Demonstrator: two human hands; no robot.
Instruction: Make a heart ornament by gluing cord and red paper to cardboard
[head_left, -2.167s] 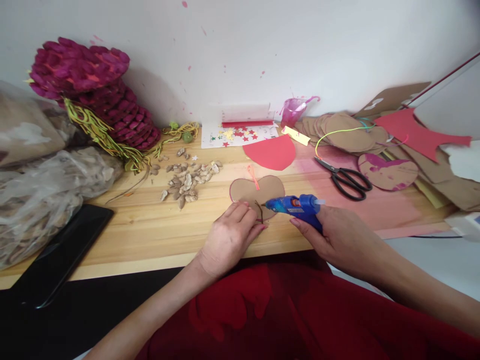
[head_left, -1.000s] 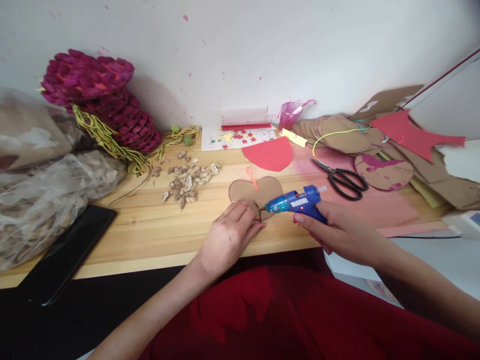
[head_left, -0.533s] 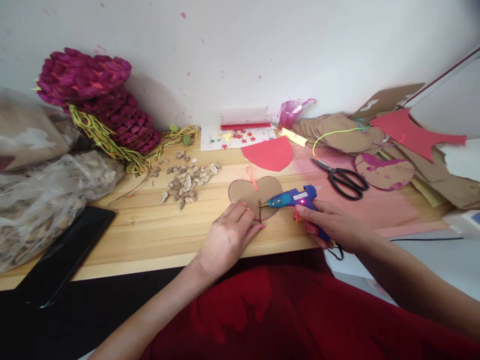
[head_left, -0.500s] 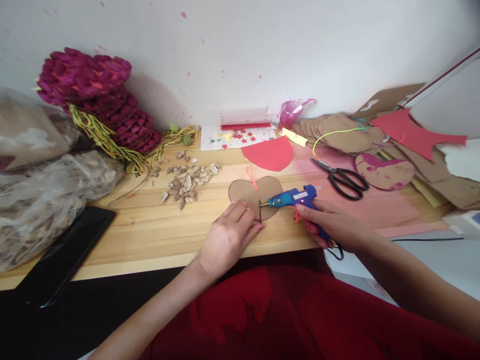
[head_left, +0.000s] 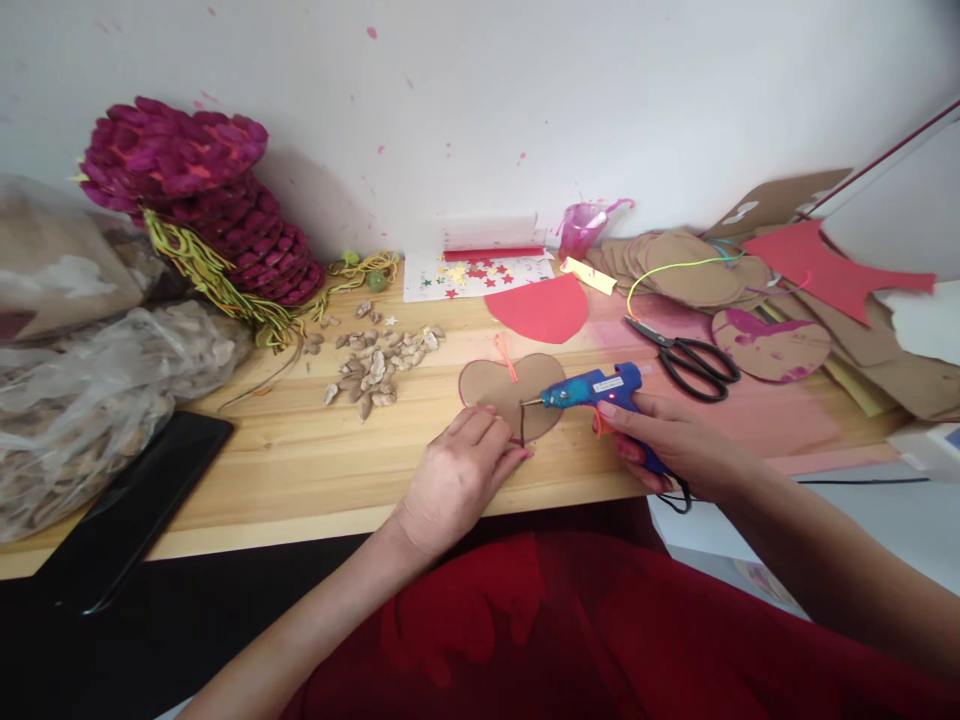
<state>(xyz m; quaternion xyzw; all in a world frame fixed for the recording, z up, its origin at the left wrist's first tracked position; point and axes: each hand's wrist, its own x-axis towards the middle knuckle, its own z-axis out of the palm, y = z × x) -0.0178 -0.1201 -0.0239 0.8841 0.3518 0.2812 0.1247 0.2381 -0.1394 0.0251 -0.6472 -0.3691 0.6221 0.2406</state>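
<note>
A brown cardboard heart (head_left: 495,385) with a pink edge and an orange string loop lies on the wooden table (head_left: 300,460). My left hand (head_left: 459,478) rests on the heart's near edge, fingertips pinching a small dark curved piece against the card. My right hand (head_left: 670,442) grips a blue hot glue gun (head_left: 596,388), lying nearly level. Its metal nozzle points left and touches the heart beside the dark piece. A black cord runs from the gun's handle off the table edge.
Pale seed shells (head_left: 375,362) are scattered left of the heart. Black scissors (head_left: 686,358), a red paper shape (head_left: 540,306), a star sticker sheet (head_left: 476,272) and cardboard cut-outs (head_left: 757,340) lie behind and right. Magenta shell ornaments (head_left: 202,205), plastic bags (head_left: 90,370) and a black tablet (head_left: 127,505) fill the left.
My right hand has tilted the glue gun flatter and pushed its nozzle left onto the heart. My left hand has stayed in place on the dark piece.
</note>
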